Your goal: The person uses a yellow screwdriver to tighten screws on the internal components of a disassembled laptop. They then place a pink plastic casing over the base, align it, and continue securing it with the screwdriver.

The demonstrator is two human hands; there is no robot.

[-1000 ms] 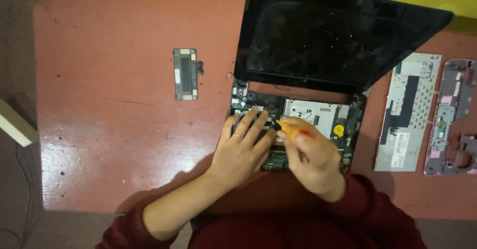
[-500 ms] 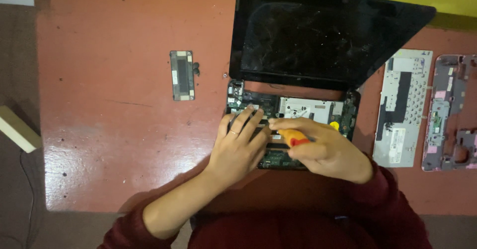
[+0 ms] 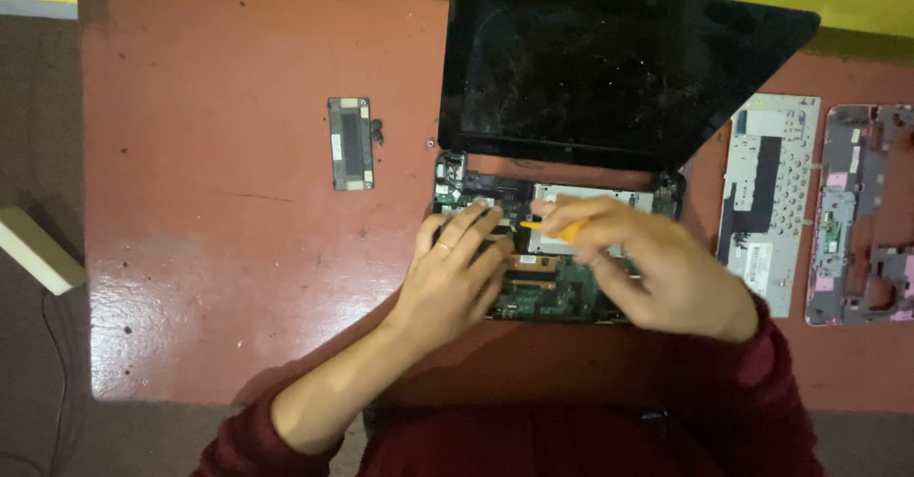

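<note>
On the red tabletop (image 3: 238, 248) an opened laptop (image 3: 562, 277) lies with its keyboard cover off, the green circuit board bare beneath both hands. The left hand (image 3: 455, 282) rests flat on the left part of the board, fingers spread and stretched forward, palm down, holding nothing; a ring shows on one finger. Just to its right, nearly touching it, the right hand (image 3: 657, 272) is closed around a screwdriver (image 3: 562, 232) with a yellow-orange handle, whose tip end points left toward the fingertips of the left hand; the tip itself is too small to make out. Beyond both hands the dark screen (image 3: 609, 68) stands tilted back, its hinge edge just past the fingertips. Well to the left of the left hand, a small rectangular dark cover panel (image 3: 349, 143) lies flat, with a tiny dark bit just beside its right edge. To the right of the right hand lies a silver keyboard tray (image 3: 771, 201), and just beyond that a greyish-purple plastic frame (image 3: 862, 215). Both forearms wear dark red sleeves.
</note>
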